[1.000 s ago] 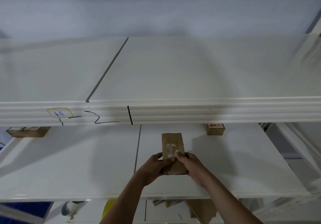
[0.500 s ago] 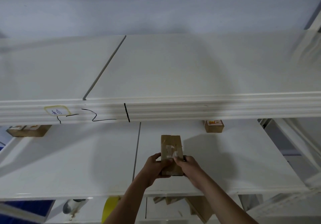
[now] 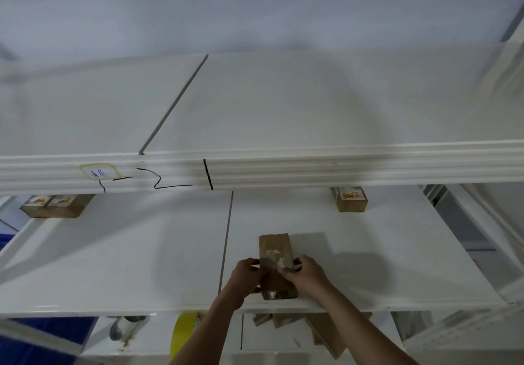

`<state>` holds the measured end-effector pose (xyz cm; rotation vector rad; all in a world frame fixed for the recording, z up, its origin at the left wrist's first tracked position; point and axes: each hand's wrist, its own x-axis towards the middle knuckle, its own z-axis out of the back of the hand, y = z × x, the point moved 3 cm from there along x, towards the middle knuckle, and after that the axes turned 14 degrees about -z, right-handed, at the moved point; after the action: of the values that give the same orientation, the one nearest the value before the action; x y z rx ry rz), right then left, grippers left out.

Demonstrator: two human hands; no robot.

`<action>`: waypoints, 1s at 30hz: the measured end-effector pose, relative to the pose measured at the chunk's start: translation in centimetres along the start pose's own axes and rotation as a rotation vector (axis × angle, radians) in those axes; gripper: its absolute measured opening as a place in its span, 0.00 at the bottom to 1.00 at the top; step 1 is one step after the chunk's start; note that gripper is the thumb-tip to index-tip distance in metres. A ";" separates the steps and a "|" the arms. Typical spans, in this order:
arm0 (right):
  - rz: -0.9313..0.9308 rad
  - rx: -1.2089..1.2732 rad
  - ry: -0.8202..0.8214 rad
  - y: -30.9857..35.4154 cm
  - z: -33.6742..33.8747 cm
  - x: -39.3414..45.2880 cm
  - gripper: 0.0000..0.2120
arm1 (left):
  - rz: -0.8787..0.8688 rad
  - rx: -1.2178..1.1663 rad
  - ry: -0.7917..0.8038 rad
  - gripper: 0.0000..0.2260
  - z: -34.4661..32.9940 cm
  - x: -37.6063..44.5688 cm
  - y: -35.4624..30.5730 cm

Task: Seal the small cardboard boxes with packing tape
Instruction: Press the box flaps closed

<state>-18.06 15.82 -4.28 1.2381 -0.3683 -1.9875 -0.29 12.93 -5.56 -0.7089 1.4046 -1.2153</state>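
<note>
White shelving fills my view against a pale wall; the upper shelf [image 3: 283,104] carries black marker scrawls and a small handwritten label [image 3: 97,171] on its front lip, and the lower shelf [image 3: 113,251] is where I see the work. On that lower shelf, near its front edge and just right of the seam between 2 panels, a small cardboard box [image 3: 276,265] lies lengthwise with clear packing tape [image 3: 273,252] glinting across its top; my left hand [image 3: 246,276] curls around the box's left side, gripping it, and my right hand [image 3: 307,276] grips the right side with its fingertips pressed onto the tape. 1 labelled box [image 3: 350,199] sits at the back of the same shelf, well apart from the hands, and 2 more labelled boxes [image 3: 55,206] sit side by side at the far left. Below the shelf edge I see a yellow roll [image 3: 184,333], some flattened cardboard pieces [image 3: 326,333] and a blue bin [image 3: 37,347]; I cannot tell what the roll is.
</note>
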 end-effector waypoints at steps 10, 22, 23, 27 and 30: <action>0.027 -0.064 -0.071 -1.0 -1.1 0.3 0.08 | 0.007 0.072 -0.049 0.17 0.0 0.0 1.7; 0.031 -0.085 -0.195 -1.6 -0.8 0.5 0.21 | 0.038 0.100 -0.061 0.18 0.0 0.0 1.8; 0.040 -0.105 -0.264 -1.6 -0.3 0.4 0.18 | 0.041 0.109 -0.078 0.18 0.2 0.0 1.7; 0.032 -0.222 -0.469 -2.2 1.9 0.7 0.10 | -0.011 0.208 -0.180 0.14 1.5 -0.6 1.1; 0.026 -0.303 -0.481 -2.0 2.1 0.9 0.13 | -0.041 0.236 -0.218 0.10 2.0 -1.3 0.8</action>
<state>-21.02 16.27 -4.99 0.5596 -0.2963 -2.2094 2.09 13.77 -5.65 -0.6846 1.0525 -1.2709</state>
